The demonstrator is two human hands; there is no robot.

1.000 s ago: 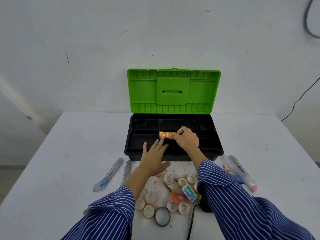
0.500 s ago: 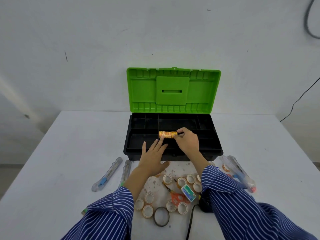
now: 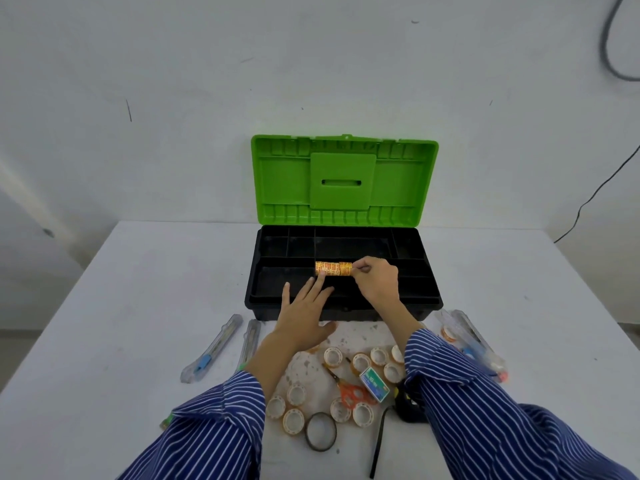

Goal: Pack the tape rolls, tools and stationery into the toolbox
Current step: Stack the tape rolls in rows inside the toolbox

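One stack of tape rolls [image 3: 333, 268] is what we are seating in the toolbox [image 3: 343, 299], over its middle divider. Our right hand [image 3: 375, 280] pinches the stack's right end; our left hand [image 3: 304, 306] lies flat, fingers [image 3: 320, 278] straight, touching its left end. Many loose rolls [image 3: 333, 356], scissors [image 3: 349, 391] and cutters [image 3: 211, 348] wait at the surface's near edge. Next, we judge, let go and fetch those.

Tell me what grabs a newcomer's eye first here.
The bright green lid stands upright behind the black toolbox at mid-table. Over the tray, the right hand pinches an orange patterned tape stack, steadied by the left hand. Small tape rolls lie scattered nearer the person.
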